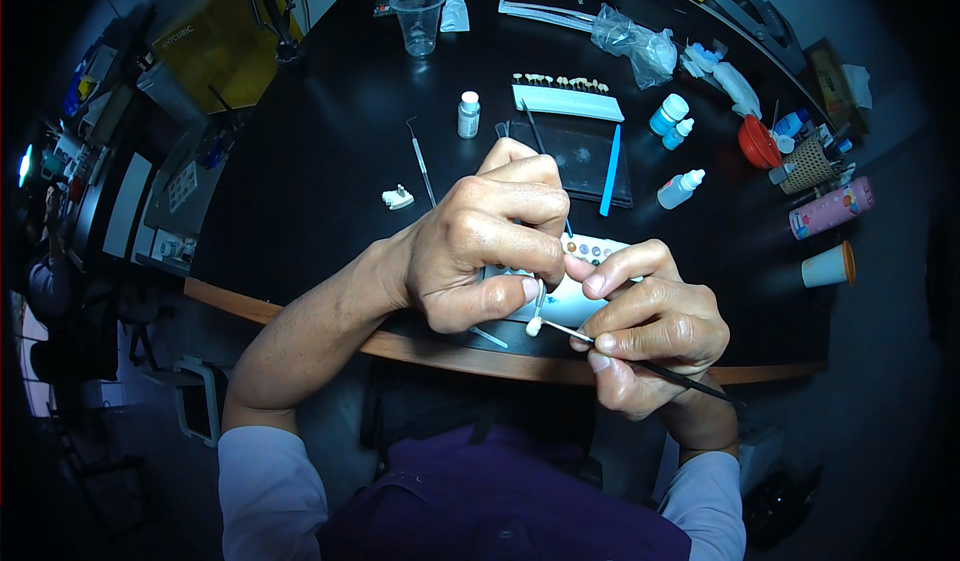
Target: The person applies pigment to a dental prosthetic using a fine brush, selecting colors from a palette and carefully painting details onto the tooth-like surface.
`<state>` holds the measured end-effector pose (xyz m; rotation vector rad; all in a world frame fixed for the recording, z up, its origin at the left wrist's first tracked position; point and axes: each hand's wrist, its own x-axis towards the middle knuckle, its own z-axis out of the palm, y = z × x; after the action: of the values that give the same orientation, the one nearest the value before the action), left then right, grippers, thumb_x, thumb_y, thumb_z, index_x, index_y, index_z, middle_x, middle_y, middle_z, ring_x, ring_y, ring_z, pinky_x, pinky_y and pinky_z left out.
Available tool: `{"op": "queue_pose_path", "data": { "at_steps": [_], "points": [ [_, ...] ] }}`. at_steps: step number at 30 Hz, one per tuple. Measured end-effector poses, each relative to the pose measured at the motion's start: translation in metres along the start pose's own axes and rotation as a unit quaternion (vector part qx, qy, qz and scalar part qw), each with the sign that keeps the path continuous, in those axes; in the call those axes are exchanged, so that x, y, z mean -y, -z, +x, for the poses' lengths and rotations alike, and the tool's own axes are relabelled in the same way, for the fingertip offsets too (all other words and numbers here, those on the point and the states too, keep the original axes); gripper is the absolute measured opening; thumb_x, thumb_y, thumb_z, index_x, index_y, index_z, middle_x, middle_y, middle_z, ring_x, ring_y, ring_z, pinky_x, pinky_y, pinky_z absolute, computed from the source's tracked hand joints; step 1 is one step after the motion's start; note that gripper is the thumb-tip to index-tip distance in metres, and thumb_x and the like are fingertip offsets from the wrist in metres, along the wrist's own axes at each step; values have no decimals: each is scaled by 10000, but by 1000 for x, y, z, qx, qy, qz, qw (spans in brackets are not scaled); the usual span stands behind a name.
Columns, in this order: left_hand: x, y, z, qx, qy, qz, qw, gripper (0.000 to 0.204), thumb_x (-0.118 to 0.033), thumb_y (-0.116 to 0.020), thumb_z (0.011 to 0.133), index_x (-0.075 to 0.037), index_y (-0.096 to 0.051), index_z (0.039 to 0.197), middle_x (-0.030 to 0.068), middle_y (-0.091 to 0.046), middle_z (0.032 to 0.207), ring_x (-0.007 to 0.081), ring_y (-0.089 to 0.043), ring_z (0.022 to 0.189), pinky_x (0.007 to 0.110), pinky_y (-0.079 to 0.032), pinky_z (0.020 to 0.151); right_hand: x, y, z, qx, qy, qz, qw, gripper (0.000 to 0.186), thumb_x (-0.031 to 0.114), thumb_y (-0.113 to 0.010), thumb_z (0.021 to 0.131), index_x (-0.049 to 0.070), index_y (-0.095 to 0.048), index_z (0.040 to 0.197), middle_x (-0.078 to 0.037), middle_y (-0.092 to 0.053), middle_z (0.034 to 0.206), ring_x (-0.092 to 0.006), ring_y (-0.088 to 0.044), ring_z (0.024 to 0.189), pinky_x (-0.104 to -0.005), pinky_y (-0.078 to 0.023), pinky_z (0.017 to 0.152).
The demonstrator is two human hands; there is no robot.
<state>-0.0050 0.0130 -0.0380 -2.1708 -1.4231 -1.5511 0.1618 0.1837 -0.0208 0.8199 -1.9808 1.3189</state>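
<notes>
My left hand (pixel 500 236) is closed on a thin grey metal holder (pixel 541 294), mostly hidden by the fingers. A small cream tooth crown (pixel 534 327) is at the holder's lower end, just above the table's front edge. My right hand (pixel 665 331) pinches a fine brush (pixel 680 376) with a dark handle. The brush's tip touches or almost touches the crown's right side. Under both hands lies a white palette (pixel 570 306) with rows of coloured dots, partly covered by the fingers.
Beyond my hands lie a dark tray (pixel 590 161), a blue stick (pixel 610 171) and a rack of tooth samples (pixel 568 101). Small bottles (pixel 681 189) stand rightward, near a paper cup (pixel 828 265). A dental model (pixel 397 198) and metal probe (pixel 422 166) lie left; a plastic cup (pixel 418 21) stands farther back.
</notes>
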Motion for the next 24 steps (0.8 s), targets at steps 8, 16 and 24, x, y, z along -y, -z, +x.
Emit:
{"op": "queue_pose_path", "data": {
  "at_steps": [8, 16, 24],
  "points": [
    [-2, 4, 1, 18, 9, -3, 1000, 267, -311, -598, 732, -60, -687, 746, 51, -548, 757, 217, -525, 762, 413, -340, 843, -2, 0, -4, -13, -7, 12, 1000, 182, -61, -724, 701, 30, -699, 857, -95, -725, 761, -322, -736, 963, -485, -601, 870],
    [1, 5, -1, 50, 77, 32, 995, 181, -218, -635, 776, -81, -747, 816, 24, -554, 732, 195, -499, 764, 403, -312, 869, -2, 6, 3, -23, -2, 7, 1000, 139, -51, -670, 734, 15, -649, 854, -119, -699, 782, -333, -709, 979, -539, -628, 957],
    [-4, 2, 5, 65, 156, -35, 985, 248, -206, -636, 867, -85, -812, 992, 7, -584, 724, 169, -501, 743, 392, -312, 869, -6, -5, -9, -137, -1, -6, 991, 168, -54, -667, 810, 13, -620, 956, -124, -700, 828, -296, -658, 1021, -511, -636, 952]
  ]
}}
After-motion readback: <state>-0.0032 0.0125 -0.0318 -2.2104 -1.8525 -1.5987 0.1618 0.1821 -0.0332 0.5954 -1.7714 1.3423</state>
